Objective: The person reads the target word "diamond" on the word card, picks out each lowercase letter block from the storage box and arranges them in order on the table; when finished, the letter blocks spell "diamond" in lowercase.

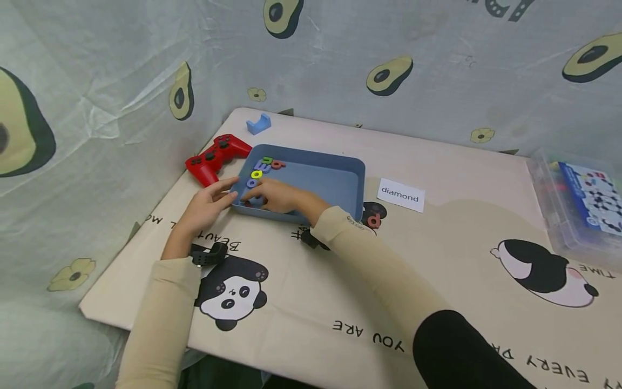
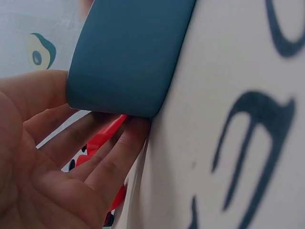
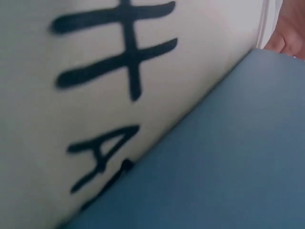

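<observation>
A blue-grey tray (image 1: 320,183) (image 2: 128,57) (image 3: 228,157) lies on the table with small coloured letters along its left side, among them a yellow one (image 1: 256,174), a red one (image 1: 278,165) and a blue one (image 1: 251,183). My left hand (image 1: 206,205) (image 2: 71,167) touches the tray's near left corner from outside, fingers spread and fairly straight. Inside that corner, my right hand (image 1: 279,195) reaches down with its index finger extended, close to a dark red piece (image 1: 248,204); whether it holds anything is hidden.
Behind the left hand lies a red game controller (image 1: 214,159), with a blue holder (image 1: 258,124) farther back. Right of the tray are a card reading "diamond" (image 1: 401,195) and a red letter d (image 1: 373,221). A clear plastic box (image 1: 563,216) stands at the far right.
</observation>
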A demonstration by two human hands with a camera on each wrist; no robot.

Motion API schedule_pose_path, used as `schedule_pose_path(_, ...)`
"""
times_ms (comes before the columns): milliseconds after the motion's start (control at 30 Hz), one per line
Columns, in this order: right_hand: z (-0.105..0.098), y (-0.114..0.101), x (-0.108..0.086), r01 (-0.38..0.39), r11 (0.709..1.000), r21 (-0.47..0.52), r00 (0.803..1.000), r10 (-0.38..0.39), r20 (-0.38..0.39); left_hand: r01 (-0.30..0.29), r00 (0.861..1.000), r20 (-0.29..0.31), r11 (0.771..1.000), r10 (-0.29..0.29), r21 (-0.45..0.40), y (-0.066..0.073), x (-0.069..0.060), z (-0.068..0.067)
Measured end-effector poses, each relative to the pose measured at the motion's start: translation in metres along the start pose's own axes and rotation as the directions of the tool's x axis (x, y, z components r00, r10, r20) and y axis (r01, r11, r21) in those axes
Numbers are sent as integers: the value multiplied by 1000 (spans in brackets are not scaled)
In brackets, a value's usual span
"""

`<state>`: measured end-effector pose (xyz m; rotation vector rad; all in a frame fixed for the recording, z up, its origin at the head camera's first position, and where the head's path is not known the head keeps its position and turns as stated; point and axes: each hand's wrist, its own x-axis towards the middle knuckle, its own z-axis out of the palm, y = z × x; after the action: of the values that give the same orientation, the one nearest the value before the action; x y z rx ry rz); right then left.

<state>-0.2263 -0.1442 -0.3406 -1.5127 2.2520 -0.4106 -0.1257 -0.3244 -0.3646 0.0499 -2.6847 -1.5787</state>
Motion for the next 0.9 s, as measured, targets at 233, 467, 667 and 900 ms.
schedule_pose_path(233,2,1,3,6,1000,-28,999,-7,-34,3,1000,-1,1000,-3,-2,-1,1,2)
schedule_pose_path(467,3,7,-5,-5,1000,-12,996,4,-89,8,1000,-4,1000,-8,2,0,-1,1)
schedule_pose_path(667,-5,17,-32,7,997,75,991,3,-130,23,1000,2,1000,-23,9,4,-2,0)
schedule_pose_path(900,-13,31,-75,50,991,121,984,-28,-176,38,999,-7,999,-38,27,2,-2,1)
